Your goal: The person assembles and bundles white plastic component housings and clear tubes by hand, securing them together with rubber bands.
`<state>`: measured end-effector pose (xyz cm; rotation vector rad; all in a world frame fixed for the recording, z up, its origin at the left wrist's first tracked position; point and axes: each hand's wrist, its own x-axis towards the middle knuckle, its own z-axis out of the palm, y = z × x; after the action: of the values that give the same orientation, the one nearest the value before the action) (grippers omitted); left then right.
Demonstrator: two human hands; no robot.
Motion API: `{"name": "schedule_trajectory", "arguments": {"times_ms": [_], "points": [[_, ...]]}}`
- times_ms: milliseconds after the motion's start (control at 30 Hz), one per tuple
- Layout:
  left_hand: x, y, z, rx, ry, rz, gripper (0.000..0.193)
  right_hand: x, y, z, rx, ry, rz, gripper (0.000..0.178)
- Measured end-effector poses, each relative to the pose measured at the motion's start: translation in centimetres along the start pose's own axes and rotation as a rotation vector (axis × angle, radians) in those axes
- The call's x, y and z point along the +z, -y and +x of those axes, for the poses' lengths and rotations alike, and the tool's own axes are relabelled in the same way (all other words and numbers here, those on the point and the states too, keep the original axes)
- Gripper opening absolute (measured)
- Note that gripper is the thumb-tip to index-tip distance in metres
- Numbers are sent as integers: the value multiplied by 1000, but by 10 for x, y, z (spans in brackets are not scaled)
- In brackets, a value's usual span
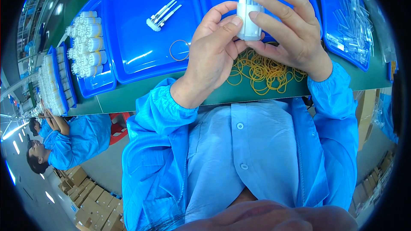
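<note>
A white plastic cylinder (pixel 249 28) with thin pins or tubes sticking up at its top is held upright between my two hands. My left hand (pixel 209 42) grips it from the left, its thumb pressed on the front. Around the right side curve the fingers of my right hand (pixel 295 30), two fingertips near the top and the thumb by the base. Just beneath the hands lies a loose pile of yellow rubber bands (pixel 267 70). One single rubber band (pixel 179 50) rests at the edge of the blue tray (pixel 128 66), left of my left wrist.
A white part with several metal-tipped rods (pixel 162 17) lies in that tray. Further left, a blue bin (pixel 96 86) holds bundled white cylinders. Clear strips fill a blue tray (pixel 361 62) at right. Another person (pixel 72 141) in blue works at far left. The table (pixel 141 87) is green.
</note>
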<state>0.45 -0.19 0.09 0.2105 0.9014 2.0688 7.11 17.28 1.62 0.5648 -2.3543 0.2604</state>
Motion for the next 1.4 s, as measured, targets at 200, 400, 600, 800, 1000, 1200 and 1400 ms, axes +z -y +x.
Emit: {"name": "schedule_trajectory", "arguments": {"times_ms": [200,400,600,800,1000,1200,1400], "points": [[1,-4,1,-43,83,-31,32,-1,2,1,-15,29,9,58],[-2,-4,0,66,71,348,40,-20,-9,9,189,-106,172,32],[-3,-4,0,203,41,418,45,-24,20,-25,168,407,282,23],[-8,0,4,613,-51,919,38,-11,37,-24,93,438,41,20],[-13,0,5,849,-43,1073,35,-8,42,-18,114,425,58,18],[-11,-3,2,899,-30,1171,32,-3,42,-17,140,384,118,14],[-11,0,4,836,-35,1064,30,-10,29,-14,300,323,303,12]]}}
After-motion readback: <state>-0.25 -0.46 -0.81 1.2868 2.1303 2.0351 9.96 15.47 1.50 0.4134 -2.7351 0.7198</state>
